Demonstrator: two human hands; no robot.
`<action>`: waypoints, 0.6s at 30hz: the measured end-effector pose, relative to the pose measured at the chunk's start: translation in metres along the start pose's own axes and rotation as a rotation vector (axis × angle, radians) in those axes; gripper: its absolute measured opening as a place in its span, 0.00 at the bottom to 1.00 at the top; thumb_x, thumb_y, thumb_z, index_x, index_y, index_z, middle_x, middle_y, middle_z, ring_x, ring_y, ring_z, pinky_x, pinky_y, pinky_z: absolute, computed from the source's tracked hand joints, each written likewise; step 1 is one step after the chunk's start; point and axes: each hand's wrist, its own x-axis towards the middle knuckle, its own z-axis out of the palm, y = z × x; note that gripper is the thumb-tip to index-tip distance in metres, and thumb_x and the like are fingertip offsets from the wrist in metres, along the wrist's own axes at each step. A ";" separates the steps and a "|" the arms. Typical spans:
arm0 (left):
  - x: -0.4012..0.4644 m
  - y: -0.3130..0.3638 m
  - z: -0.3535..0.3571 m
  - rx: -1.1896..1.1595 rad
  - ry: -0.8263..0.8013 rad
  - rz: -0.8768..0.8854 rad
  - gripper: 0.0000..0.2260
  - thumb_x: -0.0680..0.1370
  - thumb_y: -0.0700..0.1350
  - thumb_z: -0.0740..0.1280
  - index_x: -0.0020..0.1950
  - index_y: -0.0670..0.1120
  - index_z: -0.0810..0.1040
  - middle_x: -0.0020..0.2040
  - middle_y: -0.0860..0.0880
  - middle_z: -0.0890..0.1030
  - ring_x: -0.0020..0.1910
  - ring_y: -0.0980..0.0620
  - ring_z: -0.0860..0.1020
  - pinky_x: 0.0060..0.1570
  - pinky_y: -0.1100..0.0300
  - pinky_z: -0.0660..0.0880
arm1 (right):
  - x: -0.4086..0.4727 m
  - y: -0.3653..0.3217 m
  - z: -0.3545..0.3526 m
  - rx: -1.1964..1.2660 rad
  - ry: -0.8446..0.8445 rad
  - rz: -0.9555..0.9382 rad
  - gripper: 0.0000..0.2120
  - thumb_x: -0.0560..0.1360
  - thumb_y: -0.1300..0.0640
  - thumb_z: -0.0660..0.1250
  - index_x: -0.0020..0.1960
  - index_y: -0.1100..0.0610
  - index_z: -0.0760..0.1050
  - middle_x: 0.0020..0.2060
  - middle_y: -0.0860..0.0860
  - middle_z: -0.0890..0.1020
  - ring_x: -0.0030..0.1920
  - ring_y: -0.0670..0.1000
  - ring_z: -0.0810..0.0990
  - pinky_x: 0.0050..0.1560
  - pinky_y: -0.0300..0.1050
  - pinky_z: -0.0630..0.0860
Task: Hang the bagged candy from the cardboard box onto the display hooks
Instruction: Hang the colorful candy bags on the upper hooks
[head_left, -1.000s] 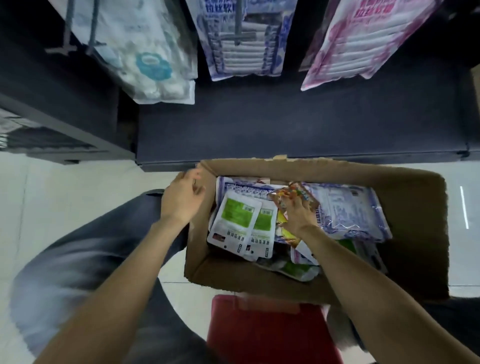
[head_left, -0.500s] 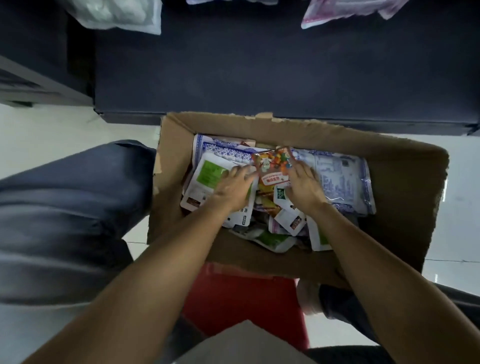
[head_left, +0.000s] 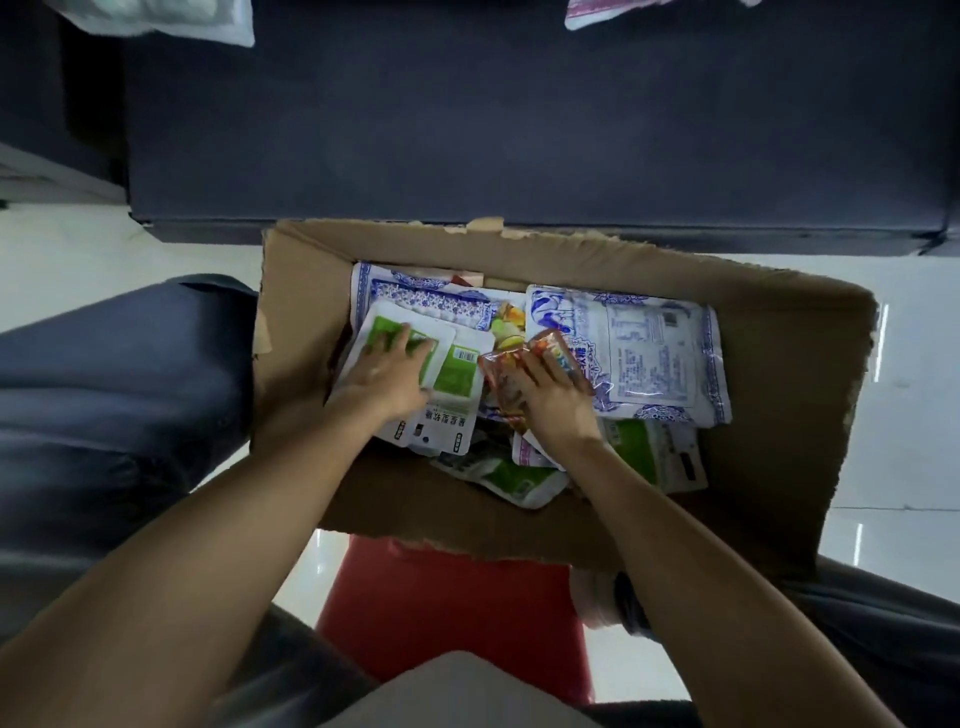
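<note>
Now down inside the cardboard box (head_left: 779, 415), no longer at its rim: left hand (head_left: 384, 379) flat on a green-and-white bag (head_left: 447, 384), right hand (head_left: 558, 402) gripping a colourful candy bag (head_left: 511, 371)—picking begun, hanging pending.

Both forearms (head_left: 218, 551) are bare, with no sleeves, watch or rings in sight on the left hand (head_left: 382, 382) or right hand (head_left: 558, 408). The person wears dark grey trousers (head_left: 104, 405), and a light grey shirt hem (head_left: 467, 691) shows at the near edge.
</note>
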 end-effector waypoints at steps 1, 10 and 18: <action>-0.001 0.006 -0.007 -0.044 0.029 0.014 0.36 0.76 0.54 0.66 0.78 0.53 0.50 0.79 0.47 0.47 0.76 0.41 0.51 0.74 0.45 0.54 | -0.007 0.001 -0.004 0.057 0.049 -0.018 0.30 0.77 0.59 0.65 0.74 0.48 0.58 0.75 0.48 0.60 0.74 0.55 0.59 0.68 0.59 0.66; -0.087 0.071 -0.058 -0.343 0.552 0.455 0.36 0.72 0.53 0.72 0.75 0.49 0.60 0.73 0.48 0.65 0.72 0.50 0.62 0.72 0.51 0.58 | -0.082 -0.013 -0.125 0.716 0.648 0.141 0.13 0.77 0.56 0.67 0.37 0.62 0.74 0.28 0.52 0.76 0.26 0.49 0.72 0.27 0.40 0.67; -0.188 0.099 -0.053 -0.439 0.827 0.733 0.31 0.71 0.56 0.71 0.71 0.48 0.68 0.69 0.50 0.70 0.67 0.53 0.68 0.65 0.58 0.66 | -0.161 -0.036 -0.186 1.290 0.687 0.237 0.20 0.74 0.63 0.67 0.64 0.52 0.69 0.51 0.48 0.78 0.47 0.46 0.81 0.48 0.46 0.81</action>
